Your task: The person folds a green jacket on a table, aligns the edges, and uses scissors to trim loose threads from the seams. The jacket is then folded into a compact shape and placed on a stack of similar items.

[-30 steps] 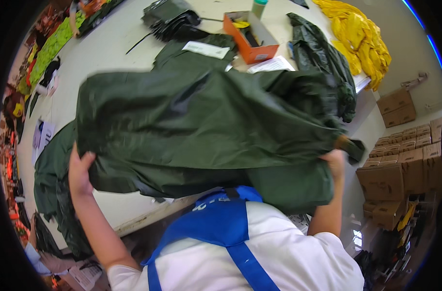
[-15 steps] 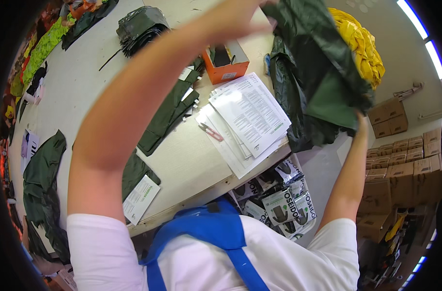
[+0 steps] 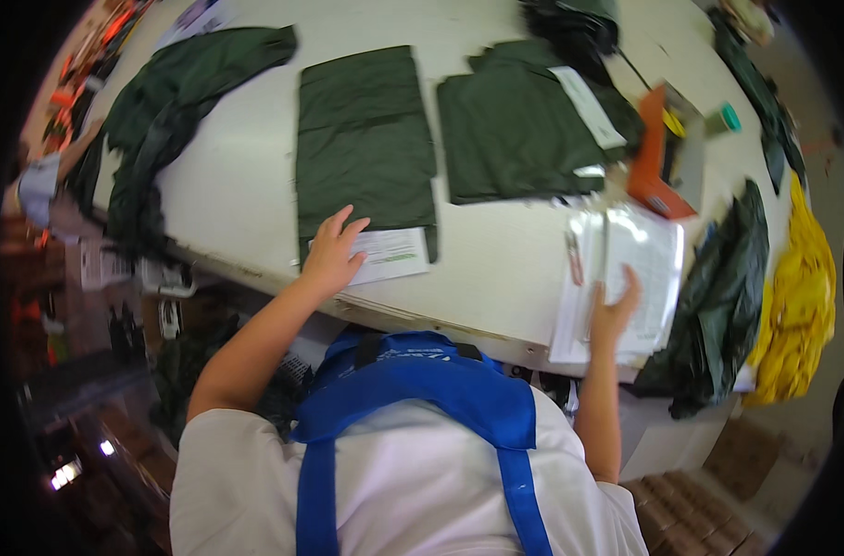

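Observation:
A folded dark green garment (image 3: pixel 366 139) lies flat on the table before me, with a white printed card (image 3: pixel 391 255) at its near end. My left hand (image 3: pixel 334 252) rests by the card's left edge, fingers spread, holding nothing. Over the stack of printed sheets (image 3: pixel 652 269), my right hand (image 3: pixel 617 310) hovers or rests; contact cannot be made out. Its fingers are apart, slightly blurred. On the same papers lies a small pair of thread snips (image 3: pixel 574 258). Right of the sheets, a loose dark green garment (image 3: pixel 718 296) hangs over the table edge.
Beside the folded piece sits a pile of folded green garments (image 3: pixel 519 130). An orange box (image 3: pixel 658 157) stands behind the papers, near a green-topped container (image 3: pixel 722 119). Another green garment (image 3: pixel 172 120) drapes off the left edge. Yellow fabric (image 3: pixel 797 287) hangs at the right.
Both hands have let go of the green garment held up at the right. They have come down, the left to the card, the right to the papers. My view has swung left.

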`<state>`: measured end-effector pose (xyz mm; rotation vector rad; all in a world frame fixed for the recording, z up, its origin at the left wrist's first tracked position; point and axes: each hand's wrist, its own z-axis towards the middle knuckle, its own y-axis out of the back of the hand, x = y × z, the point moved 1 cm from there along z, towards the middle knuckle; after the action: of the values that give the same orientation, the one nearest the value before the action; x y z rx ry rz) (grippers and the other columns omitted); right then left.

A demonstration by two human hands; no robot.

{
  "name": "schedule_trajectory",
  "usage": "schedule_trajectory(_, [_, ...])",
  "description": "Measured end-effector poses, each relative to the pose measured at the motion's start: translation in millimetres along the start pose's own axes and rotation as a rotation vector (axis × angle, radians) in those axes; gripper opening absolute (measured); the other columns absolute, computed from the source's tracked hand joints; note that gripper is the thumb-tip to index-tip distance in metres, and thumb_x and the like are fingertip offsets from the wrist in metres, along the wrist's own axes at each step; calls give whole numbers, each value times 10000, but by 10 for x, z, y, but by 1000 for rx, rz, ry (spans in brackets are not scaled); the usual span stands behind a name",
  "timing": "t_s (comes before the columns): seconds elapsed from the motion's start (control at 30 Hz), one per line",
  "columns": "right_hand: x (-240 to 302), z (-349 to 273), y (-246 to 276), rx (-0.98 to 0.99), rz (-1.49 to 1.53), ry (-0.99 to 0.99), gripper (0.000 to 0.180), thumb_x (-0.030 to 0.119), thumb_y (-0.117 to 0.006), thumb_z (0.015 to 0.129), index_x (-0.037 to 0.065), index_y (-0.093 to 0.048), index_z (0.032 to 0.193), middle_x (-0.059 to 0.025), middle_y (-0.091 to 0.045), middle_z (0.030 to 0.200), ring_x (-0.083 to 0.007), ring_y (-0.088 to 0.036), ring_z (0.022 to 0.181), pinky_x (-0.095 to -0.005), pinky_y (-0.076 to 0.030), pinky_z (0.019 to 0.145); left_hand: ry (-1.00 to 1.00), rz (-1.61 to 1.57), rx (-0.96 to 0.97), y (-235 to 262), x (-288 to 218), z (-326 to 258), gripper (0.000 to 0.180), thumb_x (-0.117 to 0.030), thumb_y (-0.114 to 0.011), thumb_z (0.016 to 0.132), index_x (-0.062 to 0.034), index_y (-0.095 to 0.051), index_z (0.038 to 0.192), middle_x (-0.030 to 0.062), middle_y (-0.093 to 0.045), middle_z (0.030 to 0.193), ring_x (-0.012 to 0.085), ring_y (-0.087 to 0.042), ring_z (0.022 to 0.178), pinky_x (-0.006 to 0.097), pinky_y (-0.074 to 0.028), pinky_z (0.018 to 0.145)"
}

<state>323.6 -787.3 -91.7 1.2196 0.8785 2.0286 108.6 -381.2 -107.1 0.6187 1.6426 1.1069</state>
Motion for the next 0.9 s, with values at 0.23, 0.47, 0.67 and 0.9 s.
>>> schedule_trajectory(0.23, [2035, -1, -1934, 551, 279, -89, 663, 215, -702, 786, -37, -372, 1303, -286, -421, 1262, -428, -465, 1130, -437, -418, 946, 492, -517, -214, 1, 810, -147, 873, -242, -738, 724, -41, -247, 1417, 254, -324, 1387, 398, -322, 1275, 443, -284, 1063])
schedule_trajectory(0.47, [2550, 85, -2205, 375, 26, 5, 364, 229, -664, 798, -12, -560, 1050, -241, -621, 955, -425, -587, 912, -472, -472, 798, 422, -882, -124, -1, 1425, 34, 548, -146, -711, 744, -9, -461, 1212, 167, -635, 1002, 303, -626, 902, 382, -496, 801])
schedule_trajectory(0.67, [3090, 409, -2084, 271, 230, -120, 375, 188, -715, 775, -1, -568, 1063, -206, -641, 936, -321, -633, 857, -370, -484, 751, 348, -910, -177, 616, 1507, 365, 369, -129, -684, 764, 1, -538, 1077, 136, -643, 930, 267, -635, 849, 383, -494, 768])
schedule_trajectory(0.9, [2747, 1034, -2696, 555, -170, -195, 779, 425, -721, 720, -20, -414, 1279, -278, -466, 1241, -425, -498, 1126, -431, -427, 951, 472, -711, -311, 288, 1846, 938, 530, -101, -691, 739, 42, -483, 1205, 224, -554, 1138, 325, -560, 1052, 390, -472, 881])
